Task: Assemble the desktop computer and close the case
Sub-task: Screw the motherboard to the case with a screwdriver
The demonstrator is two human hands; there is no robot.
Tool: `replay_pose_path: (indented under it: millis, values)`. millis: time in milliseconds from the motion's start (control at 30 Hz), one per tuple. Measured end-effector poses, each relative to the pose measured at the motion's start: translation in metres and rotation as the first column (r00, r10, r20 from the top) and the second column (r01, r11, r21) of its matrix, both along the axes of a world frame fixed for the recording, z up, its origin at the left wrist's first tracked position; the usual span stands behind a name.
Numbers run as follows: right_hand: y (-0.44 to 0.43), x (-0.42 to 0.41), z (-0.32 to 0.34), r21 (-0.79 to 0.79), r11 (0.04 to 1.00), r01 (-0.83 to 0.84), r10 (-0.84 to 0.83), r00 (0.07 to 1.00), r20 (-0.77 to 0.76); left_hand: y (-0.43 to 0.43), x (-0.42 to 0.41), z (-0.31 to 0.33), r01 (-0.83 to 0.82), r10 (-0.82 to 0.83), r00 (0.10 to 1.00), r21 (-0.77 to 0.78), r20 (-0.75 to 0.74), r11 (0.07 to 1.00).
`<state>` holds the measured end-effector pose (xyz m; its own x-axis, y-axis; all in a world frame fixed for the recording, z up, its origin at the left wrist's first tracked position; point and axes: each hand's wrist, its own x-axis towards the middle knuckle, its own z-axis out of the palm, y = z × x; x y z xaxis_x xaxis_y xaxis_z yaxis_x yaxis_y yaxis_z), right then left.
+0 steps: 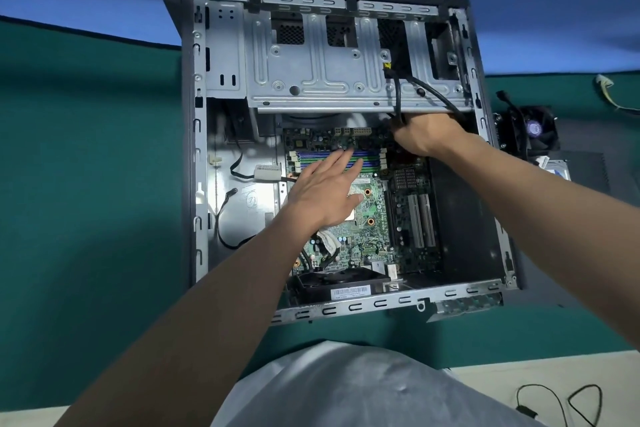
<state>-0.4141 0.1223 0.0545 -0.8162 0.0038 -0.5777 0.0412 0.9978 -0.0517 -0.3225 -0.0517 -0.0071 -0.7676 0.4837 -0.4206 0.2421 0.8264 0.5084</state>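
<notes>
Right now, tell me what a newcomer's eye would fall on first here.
The open computer case lying on the green mat fills the middle, its green motherboard bared. The left hand spreads flat over the board with straight fingers, while the right hand grips the black cables under the drive cage at upper right. A loose cooler fan sits on the mat to the case's right.

The computer case (221,45) is bare silver-grey metal with black outer edges. Its motherboard (363,239) is green, with blue and green memory slots (311,159). Black cables (399,94) run from a yellow connector (387,65). The desk (86,184) is teal. The loose fan (533,130) is black with a purple hub.
</notes>
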Motion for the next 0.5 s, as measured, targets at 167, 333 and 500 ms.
replay_pose_path:
  millis: [167, 333, 500]
  values:
    - [0.0016, 0.0095, 0.0010, -0.019, 1.000, -0.003, 0.000, 0.988, -0.152, -0.0002, 0.0001, 0.0015, -0.004, 0.004, 1.000, 0.003, 0.005, 1.000]
    - [-0.0019, 0.0112, -0.0045, 0.011, 0.999, 0.036, -0.032, 0.970, -0.239, 0.0002, 0.0003, 0.0029, -0.012, 0.011, 1.000, 0.012, 0.012, 1.000]
    - [-0.0030, 0.0092, -0.0080, -0.039, 0.997, 0.066, -0.074, 0.958, -0.277, 0.0002, -0.0001, 0.0037, -0.013, 0.013, 1.000, 0.013, 0.017, 1.000]
